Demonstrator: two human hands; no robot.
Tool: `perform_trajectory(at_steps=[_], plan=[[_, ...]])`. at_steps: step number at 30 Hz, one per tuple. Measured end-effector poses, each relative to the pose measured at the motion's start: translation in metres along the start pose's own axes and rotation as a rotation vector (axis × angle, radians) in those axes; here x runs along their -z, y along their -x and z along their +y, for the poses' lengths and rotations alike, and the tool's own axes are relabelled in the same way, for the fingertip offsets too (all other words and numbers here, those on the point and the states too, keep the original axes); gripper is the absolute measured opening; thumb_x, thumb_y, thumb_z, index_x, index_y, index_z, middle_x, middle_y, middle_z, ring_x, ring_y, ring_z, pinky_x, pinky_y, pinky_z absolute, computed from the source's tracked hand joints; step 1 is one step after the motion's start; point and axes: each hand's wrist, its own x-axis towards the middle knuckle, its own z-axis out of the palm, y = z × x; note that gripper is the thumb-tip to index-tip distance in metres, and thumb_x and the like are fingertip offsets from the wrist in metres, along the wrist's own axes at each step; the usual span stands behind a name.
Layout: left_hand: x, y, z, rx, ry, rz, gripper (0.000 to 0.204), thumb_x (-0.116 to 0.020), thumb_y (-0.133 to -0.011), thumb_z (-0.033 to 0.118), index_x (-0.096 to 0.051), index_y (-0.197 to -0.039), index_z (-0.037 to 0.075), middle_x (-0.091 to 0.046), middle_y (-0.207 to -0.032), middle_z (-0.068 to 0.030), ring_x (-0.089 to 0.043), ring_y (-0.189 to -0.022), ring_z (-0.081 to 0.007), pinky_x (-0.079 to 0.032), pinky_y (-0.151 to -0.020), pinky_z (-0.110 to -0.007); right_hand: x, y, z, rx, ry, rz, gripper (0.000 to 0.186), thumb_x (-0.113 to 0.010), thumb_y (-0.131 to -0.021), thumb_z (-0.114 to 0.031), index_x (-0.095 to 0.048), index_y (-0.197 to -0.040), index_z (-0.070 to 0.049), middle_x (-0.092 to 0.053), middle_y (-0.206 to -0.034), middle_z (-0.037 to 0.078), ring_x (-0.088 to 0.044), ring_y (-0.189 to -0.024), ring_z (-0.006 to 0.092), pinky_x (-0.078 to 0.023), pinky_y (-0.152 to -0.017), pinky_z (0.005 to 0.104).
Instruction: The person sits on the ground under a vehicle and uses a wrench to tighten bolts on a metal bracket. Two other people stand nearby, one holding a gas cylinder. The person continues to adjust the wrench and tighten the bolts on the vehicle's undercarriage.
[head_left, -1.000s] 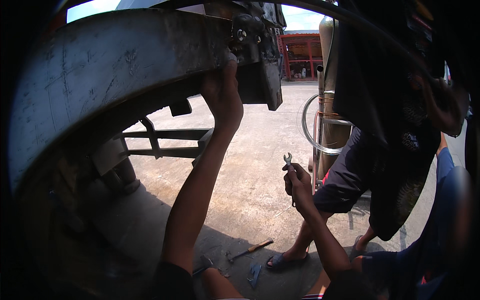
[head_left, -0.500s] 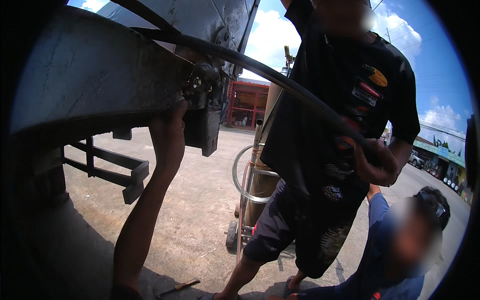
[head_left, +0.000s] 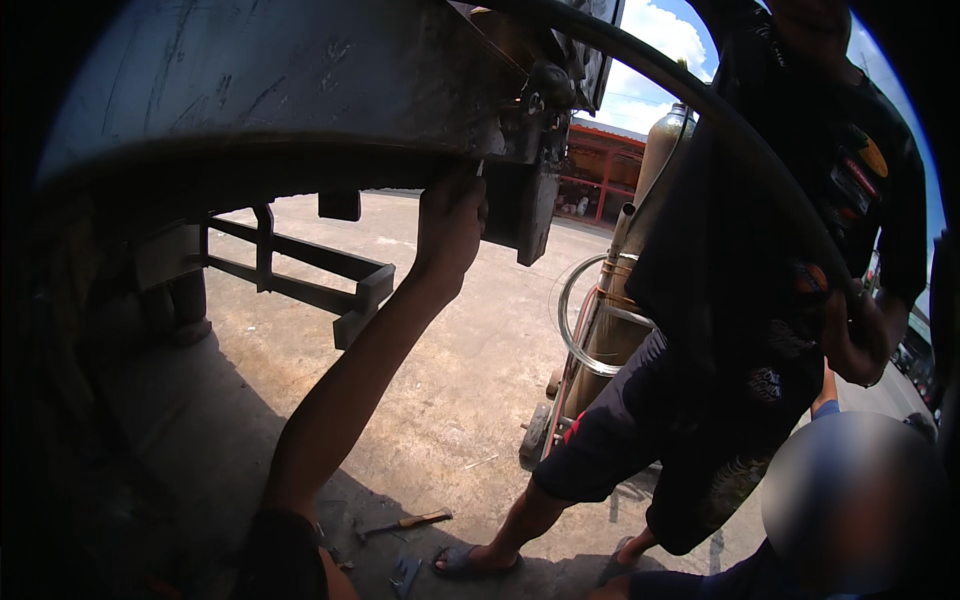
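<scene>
My left hand (head_left: 452, 225) is raised at the end of an outstretched arm, against the lower edge of a large dark metal beam (head_left: 300, 85). Its fingers are closed, and a small, thin pale piece (head_left: 480, 168) sticks up from them near the beam's end. What the piece is, I cannot make out. Just right of the hand hangs a square metal bracket (head_left: 520, 215), with bolts and a joint (head_left: 548, 85) above it. My right hand does not show.
A co-worker in black (head_left: 720, 300) holds a thick black hose (head_left: 740, 125) crossing overhead. Another person (head_left: 850, 500) crouches lower right. Gas cylinders (head_left: 660, 150) stand on a cart with a coiled clear hose (head_left: 572, 330). A hammer (head_left: 405, 522) lies on the concrete; a metal frame (head_left: 300, 255) hangs left.
The whole view has shifted, so the beam, my hand and the people sit further right. My hand stays under the beam's edge, and the pale tip now shows. The co-worker still holds the hose.
</scene>
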Motion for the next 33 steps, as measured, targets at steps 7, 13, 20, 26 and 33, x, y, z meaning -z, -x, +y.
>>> perform_trajectory(at_steps=[7,13,20,26,33], plan=[[-0.028,-0.027,-0.009,0.117,0.61,0.003,0.004,-0.052,-0.096,0.012,-0.051,-0.093,0.009,-0.049,-0.079,-0.0023,-0.049,-0.063,-0.0092,-0.032,-0.047,-0.022,0.006,0.001,0.001,-0.036,0.04,0.008,0.037,-0.055,-0.096,-0.035,-0.059,-0.115,-0.003,-0.059,-0.088,0.009,-0.055,-0.074,0.0184,-0.042,-0.062,0.0331],[-0.037,-0.022,-0.001,0.185,0.522,0.068,0.004,-0.05,-0.097,0.013,-0.051,-0.094,0.011,-0.048,-0.079,-0.0012,-0.044,-0.06,-0.0072,-0.03,-0.046,-0.021,-0.001,0.004,0.01,-0.057,0.045,0.0,0.039,-0.056,-0.096,-0.037,-0.059,-0.116,-0.003,-0.059,-0.091,0.01,-0.056,-0.077,0.0199,-0.043,-0.065,0.0342],[-0.03,-0.038,-0.006,0.233,0.558,-0.048,0.008,-0.048,-0.1,0.02,-0.051,-0.101,0.012,-0.048,-0.084,0.0,-0.043,-0.06,-0.0074,-0.03,-0.045,-0.02,-0.008,0.01,0.02,-0.06,0.05,0.0,0.041,-0.056,-0.095,-0.039,-0.059,-0.116,-0.003,-0.059,-0.095,0.011,-0.056,-0.081,0.0217,-0.043,-0.068,0.0356],[-0.017,-0.051,-0.01,0.281,0.72,-0.185,0.006,-0.049,-0.1,0.017,-0.05,-0.099,0.011,-0.046,-0.082,-0.0002,-0.042,-0.06,-0.0085,-0.031,-0.046,-0.02,-0.002,0.024,0.026,-0.051,0.023,0.022,0.043,-0.057,-0.094,-0.04,-0.059,-0.117,-0.003,-0.06,-0.097,0.013,-0.057,-0.084,0.0232,-0.044,-0.071,0.0367],[-0.026,-0.046,-0.001,0.328,0.629,-0.108,0.002,-0.05,-0.099,0.013,-0.05,-0.098,0.011,-0.046,-0.081,-0.0004,-0.042,-0.06,-0.0087,-0.031,-0.046,-0.021,0.001,0.024,0.026,-0.066,0.049,0.022,0.046,-0.057,-0.094,-0.042,-0.059,-0.118,-0.003,-0.06,-0.101,0.014,-0.057,-0.088,0.0249,-0.044,-0.074,0.038]])
